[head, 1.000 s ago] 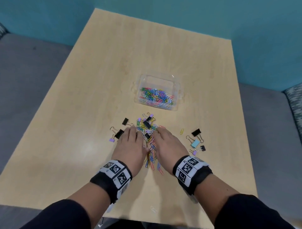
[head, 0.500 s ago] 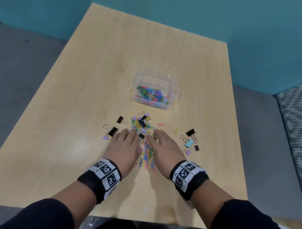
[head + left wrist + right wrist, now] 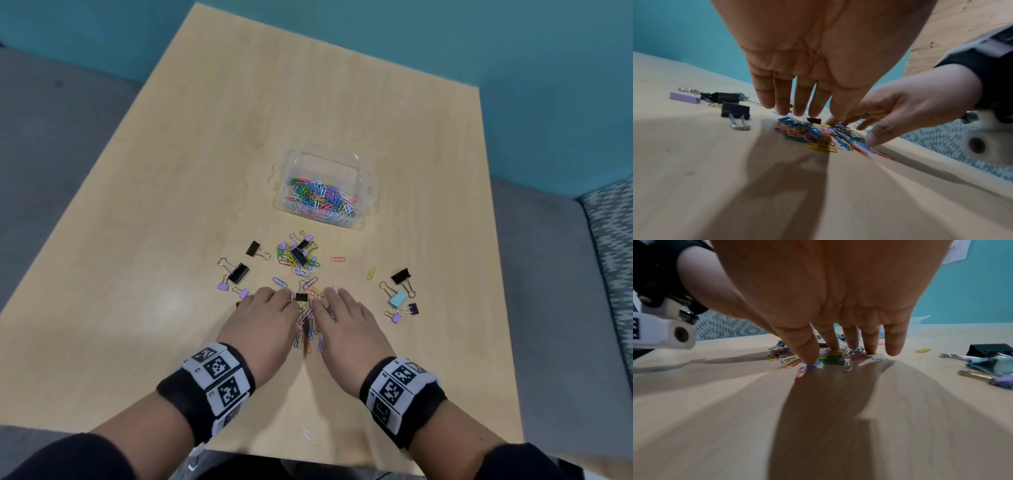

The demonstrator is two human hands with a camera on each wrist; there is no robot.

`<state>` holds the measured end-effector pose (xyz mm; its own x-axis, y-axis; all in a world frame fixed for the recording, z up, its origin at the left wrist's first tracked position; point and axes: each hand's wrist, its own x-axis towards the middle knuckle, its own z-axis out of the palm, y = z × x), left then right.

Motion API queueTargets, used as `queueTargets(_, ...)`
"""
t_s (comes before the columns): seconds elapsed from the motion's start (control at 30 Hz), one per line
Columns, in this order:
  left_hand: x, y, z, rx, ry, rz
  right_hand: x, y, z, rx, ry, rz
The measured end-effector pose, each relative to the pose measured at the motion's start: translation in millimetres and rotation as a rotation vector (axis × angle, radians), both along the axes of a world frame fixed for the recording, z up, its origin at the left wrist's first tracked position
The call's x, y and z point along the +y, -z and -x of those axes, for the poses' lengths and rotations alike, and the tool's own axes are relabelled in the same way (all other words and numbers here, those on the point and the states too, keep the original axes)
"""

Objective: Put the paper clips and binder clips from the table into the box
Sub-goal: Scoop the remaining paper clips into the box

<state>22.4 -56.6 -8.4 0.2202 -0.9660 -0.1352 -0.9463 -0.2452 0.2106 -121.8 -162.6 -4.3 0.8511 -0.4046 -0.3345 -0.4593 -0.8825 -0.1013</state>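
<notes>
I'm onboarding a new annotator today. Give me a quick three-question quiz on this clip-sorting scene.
1. True or false: the clear box already holds paper clips.
2. The light blue binder clip lies nearer which hand: A) left hand B) right hand?
3. Fill in: both hands have straight fingers around a pile of coloured ____.

Key: 1 true; 2 B; 3 paper clips.

The light wooden table (image 3: 171, 212) holds many-coloured wire paper clips (image 3: 297, 262), black metal binder clips (image 3: 238, 273), small purple ones (image 3: 223, 286) and a light blue one (image 3: 397, 298). The clear plastic box (image 3: 367, 192) holds more colours. The wrist bands (image 3: 219, 377) are black-and-white checked.
</notes>
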Motion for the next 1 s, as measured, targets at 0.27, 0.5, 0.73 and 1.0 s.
queueTargets(0.27, -6.3, 5.6, -11.4, 0.037, 0.021, -0.085, 1.5, -4.0, 1.6, -0.062, 0.01, -0.035)
queueTargets(0.5, -4.9, -1.6, -2.6, -0.01, 0.01, -0.081, -17.5, -6.1, -24.4, -0.015, -0.047, -0.086)
queueTargets(0.73, -13.8, 1.2, -13.7, 0.026, -0.128, -0.082, -19.2, -4.4, -13.5, 0.045, -0.05, -0.047)
queueTargets(1.0, -15.2, -11.4, -30.7, 0.087, -0.213, 0.056, -12.0, -5.6, 11.3, -0.015, -0.013, -0.092)
